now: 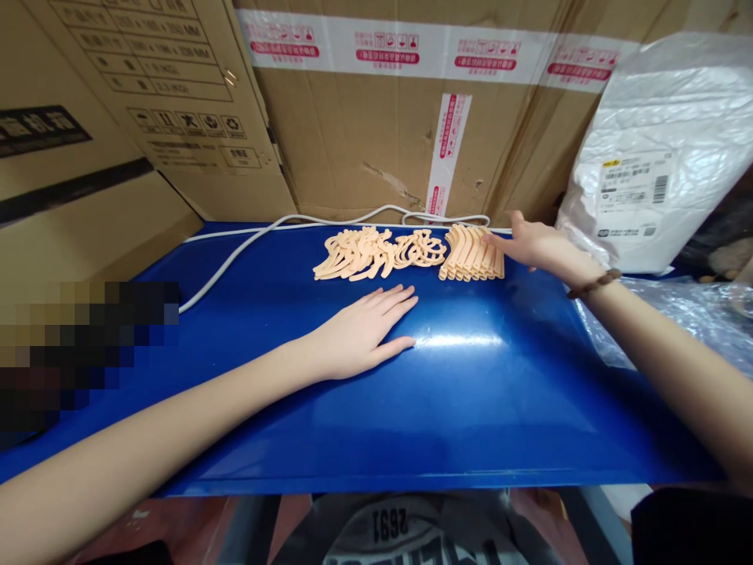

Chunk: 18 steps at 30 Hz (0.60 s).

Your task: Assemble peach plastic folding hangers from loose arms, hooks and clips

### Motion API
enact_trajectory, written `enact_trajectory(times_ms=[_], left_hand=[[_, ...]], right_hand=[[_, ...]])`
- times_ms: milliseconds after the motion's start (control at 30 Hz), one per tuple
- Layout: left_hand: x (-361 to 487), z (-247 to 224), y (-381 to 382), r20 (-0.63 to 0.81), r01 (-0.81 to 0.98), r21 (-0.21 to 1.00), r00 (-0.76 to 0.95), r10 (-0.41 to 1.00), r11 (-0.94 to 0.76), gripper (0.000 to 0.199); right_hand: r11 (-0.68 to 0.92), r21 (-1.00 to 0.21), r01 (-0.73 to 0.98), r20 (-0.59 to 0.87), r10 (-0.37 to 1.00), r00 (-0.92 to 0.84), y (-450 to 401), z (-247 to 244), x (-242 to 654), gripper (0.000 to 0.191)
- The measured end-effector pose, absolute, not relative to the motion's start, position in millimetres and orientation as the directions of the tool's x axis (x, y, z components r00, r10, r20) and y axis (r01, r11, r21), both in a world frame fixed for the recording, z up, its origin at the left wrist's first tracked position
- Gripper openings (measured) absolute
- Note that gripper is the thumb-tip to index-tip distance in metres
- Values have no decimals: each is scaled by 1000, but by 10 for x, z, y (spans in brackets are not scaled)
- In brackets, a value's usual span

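Observation:
My left hand lies flat on the blue tabletop, fingers stretched out and nothing in it. Just beyond its fingertips is a loose heap of curved beige strips. Beside that heap are several beige looped pieces. Further right, more curved strips stand in a neat stacked row. My right hand, with a brown bead bracelet at the wrist, is at the right end of this row. Its fingers are apart, and the fingertips reach the row's edge; I cannot tell how firmly they touch.
Large cardboard boxes wall off the back and left. A white cable runs along the rear edge. At the right stand a white plastic parcel bag and clear plastic wrap. A blurred-out patch covers the left edge.

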<state>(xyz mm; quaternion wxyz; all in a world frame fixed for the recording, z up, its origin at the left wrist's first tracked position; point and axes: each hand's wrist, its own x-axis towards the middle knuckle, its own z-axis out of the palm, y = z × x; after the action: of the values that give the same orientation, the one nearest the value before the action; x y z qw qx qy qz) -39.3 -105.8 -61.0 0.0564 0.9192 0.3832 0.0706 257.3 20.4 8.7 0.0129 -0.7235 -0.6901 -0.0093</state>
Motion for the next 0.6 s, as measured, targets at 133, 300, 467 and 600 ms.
enact_trajectory(times_ms=[133, 300, 467, 600], left_hand=[[-390, -606, -1061, 83, 700, 160, 693, 716, -696, 68], [-386, -594, -1066, 77, 706, 157, 688, 721, -691, 68], [-388, -593, -1066, 79, 706, 151, 689, 720, -692, 68], [-389, -599, -1063, 86, 703, 149, 691, 717, -695, 68]], right_hand=[[-107, -166, 980, -49, 994, 100, 276, 55, 2618, 100], [-94, -184, 979, -16, 996, 92, 246, 8, 2618, 92], [-55, -180, 982, -20, 998, 53, 229, -6, 2595, 86], [-27, -165, 986, 14, 999, 30, 240, -21, 2604, 75]])
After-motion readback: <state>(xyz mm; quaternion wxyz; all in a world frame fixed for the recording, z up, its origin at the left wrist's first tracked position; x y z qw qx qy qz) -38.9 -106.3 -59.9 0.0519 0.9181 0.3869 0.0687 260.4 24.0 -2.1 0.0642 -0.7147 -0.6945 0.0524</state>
